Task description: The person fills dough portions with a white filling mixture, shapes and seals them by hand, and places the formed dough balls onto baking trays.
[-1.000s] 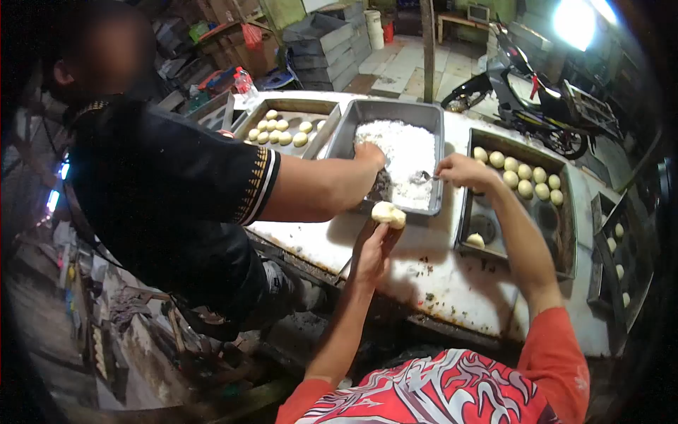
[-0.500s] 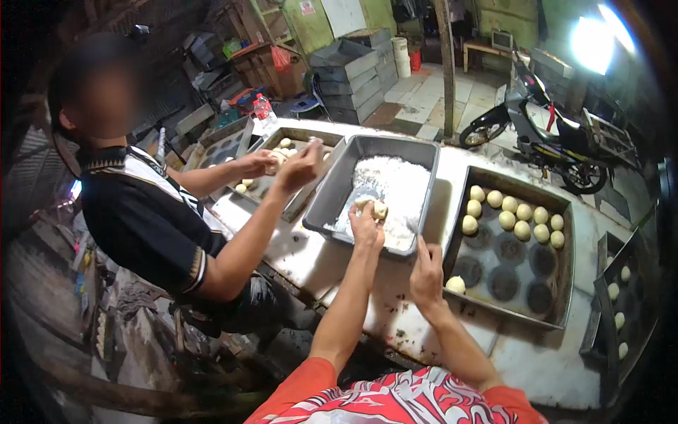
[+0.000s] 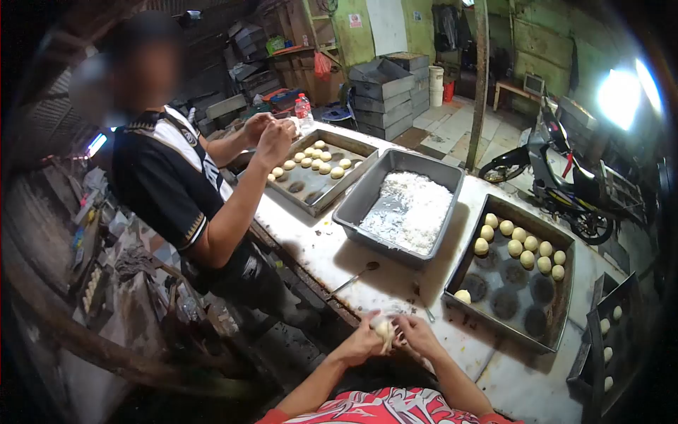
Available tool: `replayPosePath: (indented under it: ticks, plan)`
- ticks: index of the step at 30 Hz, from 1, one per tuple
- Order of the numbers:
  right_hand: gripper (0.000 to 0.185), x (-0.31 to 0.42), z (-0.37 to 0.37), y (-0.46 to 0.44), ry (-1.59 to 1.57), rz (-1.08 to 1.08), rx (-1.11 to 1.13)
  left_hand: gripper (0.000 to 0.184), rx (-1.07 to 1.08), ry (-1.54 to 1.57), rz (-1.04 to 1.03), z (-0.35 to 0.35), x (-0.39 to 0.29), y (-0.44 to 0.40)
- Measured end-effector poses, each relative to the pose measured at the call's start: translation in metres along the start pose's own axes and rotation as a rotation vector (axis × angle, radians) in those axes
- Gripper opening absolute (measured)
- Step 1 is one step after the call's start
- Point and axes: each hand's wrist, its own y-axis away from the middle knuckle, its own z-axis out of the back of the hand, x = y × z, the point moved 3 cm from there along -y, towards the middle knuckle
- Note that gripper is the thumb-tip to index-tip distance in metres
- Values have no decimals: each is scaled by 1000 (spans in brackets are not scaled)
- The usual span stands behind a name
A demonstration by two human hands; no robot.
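Observation:
In front of my chest, low over the table's near edge, my left hand (image 3: 361,343) is closed around a pale piece of dough (image 3: 384,331). My right hand (image 3: 418,336) pinches the same dough from the other side, fingers bent; part of the piece is hidden by the fingers. Just beyond my hands a spoon (image 3: 428,311) lies on the white tabletop (image 3: 395,286). Farther forward stands a grey plastic tub (image 3: 385,247) with a white crumbly filling (image 3: 418,212) in it. To its right, a metal tray (image 3: 505,332) holds several round dough balls (image 3: 527,259).
A co-worker (image 3: 166,184) at the left holds something pale in raised hands (image 3: 272,138) near another tray of dough balls (image 3: 311,208). A second spoon (image 3: 353,279) lies near the left table edge. More trays (image 3: 600,339) stand at far right. A motorbike (image 3: 558,169) is parked beyond.
My left hand has drawn back from above the tub with the dough. My right hand has left the tub's edge and joined it on the dough. The view has shifted.

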Motion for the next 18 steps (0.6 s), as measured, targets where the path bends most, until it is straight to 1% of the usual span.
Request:
replayPosePath:
  ticks: [1, 3, 4, 5, 6, 7, 8, 9, 10, 11, 12, 13, 14, 15, 16, 17, 18]
  plan:
    - [24, 13, -18, 15, 96, 47, 9, 79, 133, -30, 114, 35, 33, 3]
    - [20, -7, -40, 23, 472, 379, -1, 76, -40, 41, 140, 42, 46, 24]
    - [19, -1, -56, 38, 550, 544, -26, 65, -234, 126, 126, 51, 56, 30]
    - [19, 4, -74, 58, 627, 703, -55, 65, -231, 125, 125, 59, 70, 37]
    - [19, -3, -91, 71, 669, 734, -20, 57, -333, 275, 76, 72, 85, 46]
    - [19, -10, -104, 82, 787, 882, -5, 49, -431, 421, 25, 80, 92, 55]
    - [18, -22, -111, 91, 857, 847, -2, 41, -423, 545, 60, 81, 101, 63]
    - [17, -33, -117, 102, 920, 797, 0, 37, -444, 484, 54, 71, 103, 76]
    - [15, -38, -116, 113, 979, 848, -22, 35, -356, 563, 89, 72, 122, 84]
    - [15, -42, -114, 123, 1026, 762, -39, 34, -261, 647, 121, 68, 139, 89]
    - [15, -44, -106, 132, 1025, 676, -34, 32, -152, 624, 220, 46, 137, 102]
    - [16, -48, -99, 145, 1015, 582, -31, 30, -131, 564, 258, 28, 138, 111]
    - [18, -51, -91, 155, 994, 397, -33, 30, -163, 404, 281, 10, 136, 119]
    - [18, -42, -84, 164, 995, 387, -71, 31, -183, 235, 293, -5, 135, 120]
    - [19, -33, -76, 176, 858, 275, -58, 30, -70, 75, 209, -14, 142, 116]
    - [21, -29, -68, 188, 713, 167, -44, 30, -44, 59, 232, -19, 150, 117]
    - [23, -34, -54, 193, 622, 88, -10, 30, 24, -68, 233, -27, 145, 118]
